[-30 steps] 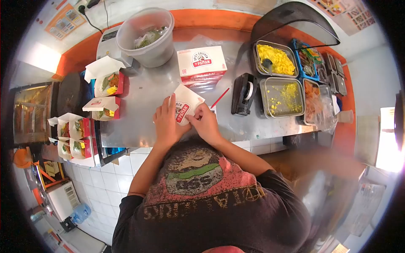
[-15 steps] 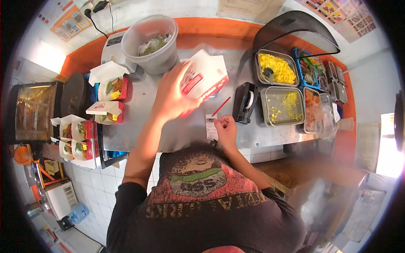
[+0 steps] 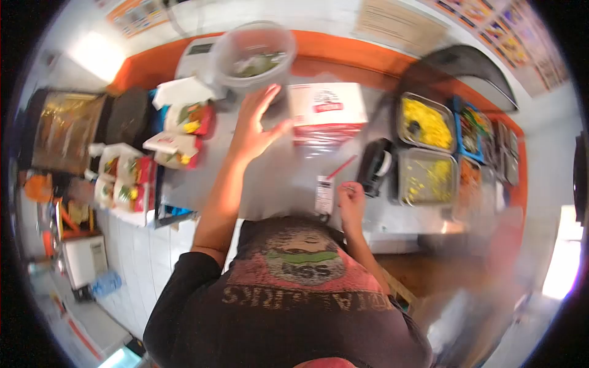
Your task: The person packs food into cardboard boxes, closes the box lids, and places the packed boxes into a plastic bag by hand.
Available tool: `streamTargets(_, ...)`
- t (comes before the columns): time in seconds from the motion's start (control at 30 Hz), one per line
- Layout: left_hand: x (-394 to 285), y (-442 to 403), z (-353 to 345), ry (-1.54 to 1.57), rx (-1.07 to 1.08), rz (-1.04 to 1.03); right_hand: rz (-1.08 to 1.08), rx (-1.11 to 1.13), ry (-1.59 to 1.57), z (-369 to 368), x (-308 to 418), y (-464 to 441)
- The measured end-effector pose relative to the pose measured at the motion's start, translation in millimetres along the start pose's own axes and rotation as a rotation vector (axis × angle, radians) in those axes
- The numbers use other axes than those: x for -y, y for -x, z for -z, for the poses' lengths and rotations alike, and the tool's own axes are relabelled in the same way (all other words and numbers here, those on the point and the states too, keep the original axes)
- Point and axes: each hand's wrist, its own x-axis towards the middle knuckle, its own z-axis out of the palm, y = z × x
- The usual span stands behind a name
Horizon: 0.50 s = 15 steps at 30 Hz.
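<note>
A closed white and red cardboard food box [image 3: 327, 101] stands on the metal counter, towards the back. Just left of it is my left hand [image 3: 253, 132], fingers stretched and thumb spread, holding nothing. My right hand [image 3: 351, 202] is curled near the counter's front edge; what its fingers pinch, if anything, is too blurred to make out. Beside that hand lies a printed paper slip [image 3: 324, 195], with a thin red stick, perhaps a pen [image 3: 342, 167], at its top end. A black tape dispenser [image 3: 374, 165] stands to the right of them.
Open food boxes [image 3: 175, 144] stand at the left. A clear bucket [image 3: 254, 76] with leafy greens is at the back. To the right are a tray of yellow food [image 3: 426, 122], a tray with yellow scraps [image 3: 427, 178] and a blue basket [image 3: 471, 132].
My left hand has let go of the food box, which now stands on the counter, and has opened to its left. My right hand stays curled near the slip. The camera view has shifted.
</note>
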Motion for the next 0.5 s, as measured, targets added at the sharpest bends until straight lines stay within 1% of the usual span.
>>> streamTargets(0.03, 21.2, 23.5, 11.2, 0.074, -0.215, 0.092, -0.001, 0.020, -0.011, -0.8, -5.7, -0.6)
streamTargets(0.1, 79.7, 83.3, 25.7, 0.191, -0.709, 0.251, -0.111, 0.029, -0.053, -11.7, 18.7, 4.9)
streamTargets(0.13, 108.8, 126.0, 64.4, -0.294, -1.066, 0.306, -0.120, 0.079, -0.055, -19.9, 15.7, 1.1)
streamTargets(0.17, 138.1, 153.1, 88.2, -0.360, -1.147, 0.325, -0.117, 0.100, -0.033, -16.0, 12.3, -0.6)
streamTargets(0.2, 152.8, 169.3, 107.6, -0.388, -1.216, 0.472, -0.114, 0.118, -0.010, -14.5, 9.3, -2.4)
streamTargets(0.23, 182.0, 186.2, 122.6, -0.429, -1.231, 0.555, -0.118, 0.129, -0.009, -16.8, 6.6, -4.7)
streamTargets(0.3, 237.3, 219.1, 145.7, -0.472, -1.000, 0.892, -0.087, 0.213, 0.037, -22.7, 3.0, -6.2)
streamTargets(0.33, 264.0, 230.1, 148.9, -0.479, -1.007, 0.893, -0.086, 0.223, 0.035, -28.5, 6.0, -4.5)
streamTargets(0.4, 307.8, 240.0, 149.2, -0.154, -0.865, 0.858, -0.122, 0.279, 0.077, -39.0, 17.6, -2.8)
streamTargets(0.43, 317.2, 238.3, 149.4, -0.150, -0.873, 0.852, -0.112, 0.281, 0.076, -41.4, 16.1, -3.4)
streamTargets(0.5, 323.5, 232.3, 147.7, 0.413, -0.776, 0.863, -0.095, 0.319, 0.123, -41.1, 12.2, -1.7)
